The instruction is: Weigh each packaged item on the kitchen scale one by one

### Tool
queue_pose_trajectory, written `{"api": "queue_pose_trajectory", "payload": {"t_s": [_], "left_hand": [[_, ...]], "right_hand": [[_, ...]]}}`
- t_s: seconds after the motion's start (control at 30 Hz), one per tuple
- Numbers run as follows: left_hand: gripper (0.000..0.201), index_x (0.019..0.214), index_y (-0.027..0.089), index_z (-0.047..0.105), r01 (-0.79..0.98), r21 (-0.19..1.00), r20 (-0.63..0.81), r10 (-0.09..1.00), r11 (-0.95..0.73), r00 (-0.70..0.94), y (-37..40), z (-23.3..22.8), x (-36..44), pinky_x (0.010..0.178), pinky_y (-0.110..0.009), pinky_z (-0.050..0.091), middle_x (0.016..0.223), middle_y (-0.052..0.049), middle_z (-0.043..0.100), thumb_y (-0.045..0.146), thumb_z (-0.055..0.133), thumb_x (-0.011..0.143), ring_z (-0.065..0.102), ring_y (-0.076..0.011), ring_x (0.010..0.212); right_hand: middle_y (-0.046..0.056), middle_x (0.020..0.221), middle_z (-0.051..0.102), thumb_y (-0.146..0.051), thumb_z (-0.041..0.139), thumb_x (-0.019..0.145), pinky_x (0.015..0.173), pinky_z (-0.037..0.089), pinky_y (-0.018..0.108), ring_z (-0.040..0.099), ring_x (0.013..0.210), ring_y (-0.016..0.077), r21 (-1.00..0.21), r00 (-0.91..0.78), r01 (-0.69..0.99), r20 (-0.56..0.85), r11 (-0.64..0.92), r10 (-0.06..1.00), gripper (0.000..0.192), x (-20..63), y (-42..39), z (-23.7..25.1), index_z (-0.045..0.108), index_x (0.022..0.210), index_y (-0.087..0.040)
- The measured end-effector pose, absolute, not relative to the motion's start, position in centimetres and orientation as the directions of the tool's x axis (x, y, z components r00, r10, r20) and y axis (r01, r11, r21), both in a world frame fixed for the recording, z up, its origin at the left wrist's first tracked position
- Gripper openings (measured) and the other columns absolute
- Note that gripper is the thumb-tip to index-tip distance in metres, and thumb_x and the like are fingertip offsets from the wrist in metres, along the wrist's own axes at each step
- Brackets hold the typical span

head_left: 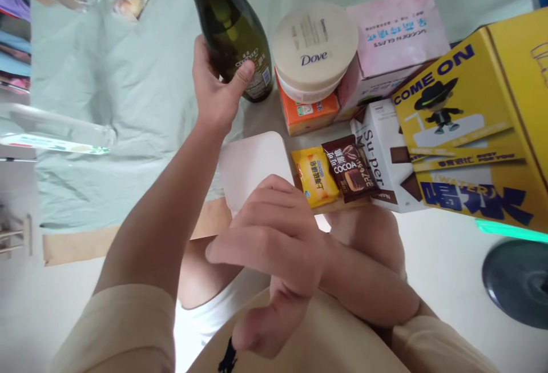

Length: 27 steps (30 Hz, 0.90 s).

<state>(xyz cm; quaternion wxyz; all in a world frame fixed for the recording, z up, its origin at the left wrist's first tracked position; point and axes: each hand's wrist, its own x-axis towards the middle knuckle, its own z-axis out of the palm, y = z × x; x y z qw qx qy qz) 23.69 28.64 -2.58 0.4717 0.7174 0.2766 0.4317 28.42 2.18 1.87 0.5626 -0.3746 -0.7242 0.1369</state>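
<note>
My left hand (220,90) is wrapped round a dark green glass bottle (233,36) with a black cap, its thumb pressed on the label. The bottle leans, its base close to a round cream Dove tub (315,47). My right hand (274,247) hovers in front of my body with nothing visible in it, fingers loosely bent and thumb apart. Just beyond it lies a pale pinkish square with rounded corners (257,161), partly hidden by the hand. To the right of that square are a yellow snack packet (315,176) and a brown cocoa snack packet (349,168).
An orange box (308,115) sits under the tub, beside a pink box (394,30). A white box (383,161) and a large yellow carton (466,127) stand at right. On the left are a small wrapped snack (131,3) and a clear plastic package (55,127) on the pale green cloth (149,76).
</note>
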Motion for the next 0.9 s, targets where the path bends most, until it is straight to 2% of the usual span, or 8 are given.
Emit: {"api": "queue_pose_trajectory", "payload": {"t_s": [0.1,0.37,0.5,0.57,0.67,0.73,0.8,0.9], "left_hand": [[0.096,0.115,0.026,0.049,-0.031,0.907,0.372,0.766,-0.42,0.524,29.0,-3.0,23.6,0.11,-0.034,0.054,0.118,0.002,0.065,0.086,0.09,0.053,0.058,-0.0123,0.119],[0.107,0.123,0.027,0.051,-0.008,0.948,0.255,0.744,-0.318,0.618,30.0,-2.1,22.5,0.125,-0.04,0.05,0.132,0.0,0.066,0.081,0.097,0.043,0.06,-0.0155,0.129],[0.108,0.123,0.021,0.053,0.002,0.897,0.407,0.829,-0.442,0.382,27.5,-1.1,18.7,0.131,-0.04,0.042,0.129,-0.006,0.06,0.094,0.084,0.051,0.058,-0.0186,0.134],[0.088,0.12,0.019,0.054,0.05,0.815,0.559,0.806,-0.577,0.193,25.4,-0.7,15.4,0.123,-0.041,0.046,0.125,-0.009,0.058,0.089,0.077,0.072,0.06,-0.0201,0.126],[0.041,0.108,0.019,0.052,0.345,0.623,0.767,0.635,-0.702,-0.095,22.6,-0.4,9.5,0.105,-0.042,0.05,0.106,-0.007,0.052,0.056,0.058,0.094,0.057,-0.0184,0.103],[0.021,0.102,0.02,0.046,0.58,0.562,0.807,0.543,-0.589,-0.232,21.7,-0.3,5.3,0.106,-0.042,0.048,0.102,-0.005,0.044,0.039,0.05,0.094,0.052,-0.0169,0.1],[0.011,0.1,0.022,0.04,0.712,0.598,0.77,0.512,-0.369,-0.381,21.9,-0.3,1.2,0.11,-0.043,0.046,0.105,-0.004,0.04,0.026,0.048,0.093,0.05,-0.0159,0.102],[0.021,0.106,0.022,0.036,0.629,0.775,0.54,0.582,-0.061,-0.608,23.8,-0.8,-3.7,0.121,-0.042,0.043,0.117,-0.004,0.044,0.011,0.049,0.093,0.05,-0.0134,0.119]], "right_hand": [[-0.004,0.075,0.058,-0.077,0.038,0.099,0.071,0.041,0.033,0.054,0.069,0.0077,-0.649,0.276,0.241,0.759,0.722,0.59,0.065,28.8,2.6,2.7,0.061,0.118,-0.019],[-0.002,0.082,0.064,-0.087,0.051,0.089,0.074,0.044,0.033,0.06,0.075,0.0103,-0.711,0.145,0.284,0.695,0.643,0.705,0.073,28.8,1.8,2.9,0.062,0.124,-0.024],[-0.002,0.083,0.067,-0.085,0.067,0.082,0.077,0.049,0.032,0.066,0.079,0.0126,-0.787,-0.066,0.342,0.525,0.513,0.849,0.074,29.1,1.2,3.3,0.062,0.131,-0.03],[-0.003,0.081,0.067,-0.081,0.069,0.083,0.077,0.051,0.032,0.066,0.077,0.0127,-0.807,-0.092,0.327,0.491,0.492,0.867,0.071,29.0,1.2,3.5,0.061,0.132,-0.03],[-0.003,0.079,0.066,-0.069,0.06,0.096,0.075,0.052,0.03,0.065,0.074,0.0114,-0.818,0.012,0.23,0.543,0.527,0.839,0.051,28.1,1.5,3.9,0.061,0.125,-0.028],[-0.002,0.079,0.065,-0.06,0.053,0.102,0.074,0.053,0.028,0.064,0.073,0.0107,-0.799,0.058,0.173,0.592,0.576,0.804,0.04,27.2,1.8,4.2,0.061,0.12,-0.026],[-0.002,0.08,0.065,-0.048,0.051,0.103,0.072,0.053,0.027,0.063,0.074,0.0103,-0.787,0.051,0.184,0.605,0.588,0.794,0.03,26.4,2.2,4.4,0.061,0.116,-0.024],[-0.002,0.084,0.067,-0.033,0.054,0.098,0.069,0.051,0.029,0.064,0.074,0.0105,-0.81,0.044,0.303,0.538,0.502,0.842,0.023,25.3,2.6,4.5,0.058,0.118,-0.021]]}}
